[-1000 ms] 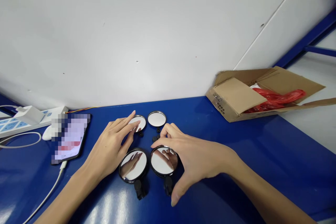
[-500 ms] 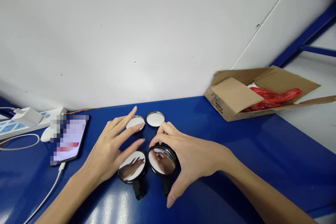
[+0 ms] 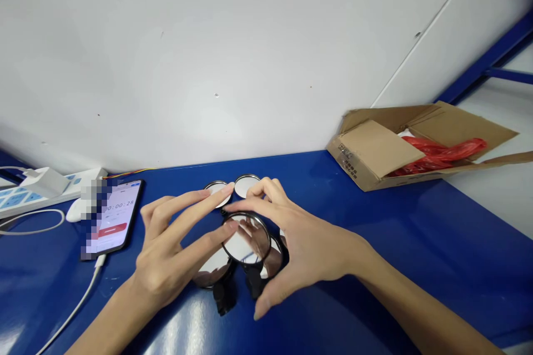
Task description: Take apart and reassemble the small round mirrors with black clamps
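A small round mirror [image 3: 245, 241] with a black rim and black clamp is tilted over another round mirror [image 3: 273, 258]. My right hand [image 3: 291, 238] curves around the upper one, index finger along its top edge and thumb low by the clamp. My left hand [image 3: 175, 244] has its fingers stretched out, and its thumb tip overlaps the upper mirror's left edge. Beneath the left hand lies a third mirror [image 3: 214, 269], its black clamp pointing toward me. Farther back, two mirrors lie side by side, the left one [image 3: 219, 194] partly behind my fingertips and the right one [image 3: 245, 184] behind my right knuckles.
On the left of the blue table [image 3: 316, 177] are a phone [image 3: 114, 216] showing a timer, a white cable [image 3: 79, 310] and a power strip [image 3: 79, 188]. An open cardboard box [image 3: 366, 150] with a red plastic bag [image 3: 441, 155] sits at the back right, against the white wall.
One round mirror has shifted up and left, showing another mirror beneath it. My left hand has turned, bringing its thumb to that mirror's edge. My right hand has moved slightly left.
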The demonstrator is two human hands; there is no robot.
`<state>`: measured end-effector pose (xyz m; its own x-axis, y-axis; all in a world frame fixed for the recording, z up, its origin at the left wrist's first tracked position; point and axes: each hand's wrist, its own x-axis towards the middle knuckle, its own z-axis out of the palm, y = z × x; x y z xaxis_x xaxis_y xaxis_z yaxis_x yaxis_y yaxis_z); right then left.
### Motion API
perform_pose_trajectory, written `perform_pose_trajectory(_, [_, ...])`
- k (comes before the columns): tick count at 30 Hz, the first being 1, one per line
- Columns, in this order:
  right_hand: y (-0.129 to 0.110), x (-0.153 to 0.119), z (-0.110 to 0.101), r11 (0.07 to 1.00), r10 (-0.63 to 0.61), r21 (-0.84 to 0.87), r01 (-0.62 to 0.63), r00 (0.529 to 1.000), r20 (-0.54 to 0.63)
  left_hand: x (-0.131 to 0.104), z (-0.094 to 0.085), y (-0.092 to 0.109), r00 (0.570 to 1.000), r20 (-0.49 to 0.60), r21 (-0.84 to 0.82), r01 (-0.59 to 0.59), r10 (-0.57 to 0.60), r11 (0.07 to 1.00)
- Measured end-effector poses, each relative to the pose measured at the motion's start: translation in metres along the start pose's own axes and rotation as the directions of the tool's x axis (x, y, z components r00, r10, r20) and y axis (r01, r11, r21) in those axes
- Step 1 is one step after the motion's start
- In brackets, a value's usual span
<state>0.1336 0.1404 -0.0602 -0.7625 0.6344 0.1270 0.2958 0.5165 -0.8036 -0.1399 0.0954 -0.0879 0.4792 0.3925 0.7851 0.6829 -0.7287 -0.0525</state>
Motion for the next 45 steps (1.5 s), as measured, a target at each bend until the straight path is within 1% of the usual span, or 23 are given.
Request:
perform_pose_trajectory(2, [0.002,0.000,0.002,0.996,-0.053,-0.074,0.045,0.994,-0.096,0.001,0.000,-0.003,0.998,-0.066,0.070,0.012,-0.007,0.997])
perform_pose_trajectory(3, [0.003,0.000,0.003,0.990,-0.084,-0.125,0.063,0.982,-0.170,0.002,0.001,-0.004,0.995,-0.099,0.099,0.036,-0.026,0.994])
perform_pose_trajectory(4, [0.004,0.000,0.005,0.980,-0.122,-0.183,0.075,0.958,-0.261,0.003,0.001,-0.006,0.991,-0.123,0.127,0.064,-0.048,0.990])
perform_pose_trajectory(6, [0.005,0.001,0.008,0.948,-0.219,-0.305,0.087,0.875,-0.432,0.004,0.002,-0.009,0.988,-0.126,0.177,0.109,-0.087,0.978])
perform_pose_trajectory(7, [0.006,0.002,0.011,0.929,-0.268,-0.359,0.089,0.832,-0.486,0.004,0.002,-0.011,0.989,-0.106,0.190,0.121,-0.102,0.974])
perform_pose_trajectory(8, [0.007,0.002,0.013,0.910,-0.307,-0.404,0.091,0.804,-0.510,0.002,0.003,-0.013,0.990,-0.089,0.193,0.124,-0.108,0.973])
perform_pose_trajectory(9, [0.008,0.003,0.015,0.894,-0.331,-0.439,0.095,0.798,-0.503,0.000,0.004,-0.014,0.992,-0.069,0.190,0.115,-0.104,0.975])
perform_pose_trajectory(13, [0.010,0.007,0.024,0.862,-0.356,-0.492,0.123,0.838,-0.414,-0.012,0.005,-0.015,0.999,-0.030,0.185,0.021,-0.015,0.983])
perform_pose_trajectory(16, [0.009,0.008,0.027,0.859,-0.356,-0.493,0.137,0.853,-0.382,-0.013,0.004,-0.012,0.999,-0.021,0.199,-0.034,0.039,0.979])
perform_pose_trajectory(18, [0.008,0.008,0.028,0.854,-0.362,-0.501,0.140,0.851,-0.380,-0.008,0.003,-0.010,1.000,-0.022,0.181,-0.014,0.018,0.983])
perform_pose_trajectory(20, [0.008,0.009,0.029,0.831,-0.398,-0.535,0.152,0.835,-0.380,-0.002,0.002,-0.009,0.999,0.005,0.130,0.041,-0.042,0.991])
perform_pose_trajectory(21, [0.008,0.009,0.030,0.810,-0.426,-0.563,0.162,0.823,-0.375,0.001,0.002,-0.009,0.996,0.042,0.084,0.070,-0.074,0.994])
perform_pose_trajectory(23, [0.009,0.010,0.032,0.758,-0.485,-0.626,0.183,0.800,-0.353,0.003,0.003,-0.009,0.982,0.152,-0.005,0.110,-0.108,0.994])
perform_pose_trajectory(26, [0.009,0.011,0.038,0.683,-0.552,-0.699,0.211,0.776,-0.305,0.002,0.007,-0.009,0.942,0.320,-0.069,0.129,-0.101,0.989])
perform_pose_trajectory(27, [0.009,0.011,0.040,0.663,-0.566,-0.716,0.218,0.771,-0.290,0.001,0.008,-0.009,0.931,0.353,-0.080,0.132,-0.096,0.988])
perform_pose_trajectory(28, [0.008,0.011,0.041,0.648,-0.573,-0.730,0.217,0.771,-0.278,0.000,0.009,-0.009,0.927,0.364,-0.091,0.129,-0.087,0.987])
perform_pose_trajectory(29, [0.008,0.010,0.043,0.637,-0.572,-0.742,0.210,0.774,-0.272,-0.001,0.011,-0.009,0.931,0.357,-0.097,0.120,-0.078,0.988])
perform_pose_trajectory(32, [0.006,0.009,0.045,0.607,-0.552,-0.776,0.173,0.794,-0.255,-0.002,0.012,-0.009,0.959,0.281,-0.079,0.057,-0.033,0.995])
perform_pose_trajectory(34, [0.006,0.008,0.047,0.583,-0.550,-0.795,0.167,0.801,-0.235,-0.002,0.011,-0.010,0.969,0.247,-0.060,0.013,0.002,0.998])
perform_pose_trajectory(37, [0.006,0.007,0.049,0.563,-0.546,-0.807,0.179,0.813,-0.201,-0.001,0.008,-0.011,0.972,0.233,-0.068,-0.022,0.038,0.997])
perform_pose_trajectory(39, [0.006,0.007,0.051,0.561,-0.550,-0.806,0.189,0.813,-0.192,0.000,0.007,-0.011,0.970,0.239,-0.085,-0.024,0.044,0.996])
perform_pose_trajectory(42, [0.006,0.008,0.051,0.595,-0.543,-0.774,0.215,0.818,-0.190,0.000,0.006,-0.011,0.966,0.256,-0.108,-0.011,0.038,0.994])
perform_pose_trajectory(45, [0.003,0.007,0.048,0.676,-0.497,-0.691,0.257,0.851,-0.169,-0.001,0.006,-0.011,0.962,0.272,-0.151,0.014,0.028,0.988])
